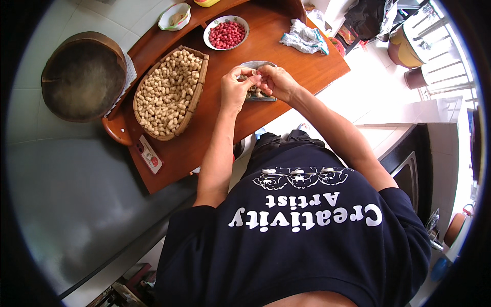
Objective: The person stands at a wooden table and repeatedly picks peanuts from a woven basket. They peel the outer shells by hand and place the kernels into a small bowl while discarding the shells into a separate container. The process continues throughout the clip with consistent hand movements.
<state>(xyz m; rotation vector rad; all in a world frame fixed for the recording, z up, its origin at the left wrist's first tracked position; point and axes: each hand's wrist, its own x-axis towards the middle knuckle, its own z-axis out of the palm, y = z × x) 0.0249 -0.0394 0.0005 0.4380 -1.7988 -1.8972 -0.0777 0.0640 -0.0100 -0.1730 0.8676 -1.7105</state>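
My left hand (236, 85) and my right hand (281, 81) meet above a small box (264, 98) on the wooden table. Between their fingertips they pinch a small pale piece, apparently a peanut (254, 72) in its shell, mostly hidden by the fingers. Inside the box, partly covered by my hands, lie broken peanut shells (252, 92). To the left stands a woven bamboo basket (200, 90) holding many unshelled peanuts (165, 98). Beyond my hands, a white bowl (207, 38) with a leaf pattern contains red-skinned peanut kernels (227, 33).
A crumpled cloth (305, 37) lies near the table's (307, 73) far right corner. At the near left corner is a phone (150, 154). A smaller dish (174, 17) sits on the raised back ledge. A round dark wooden vessel (84, 78) is at far left.
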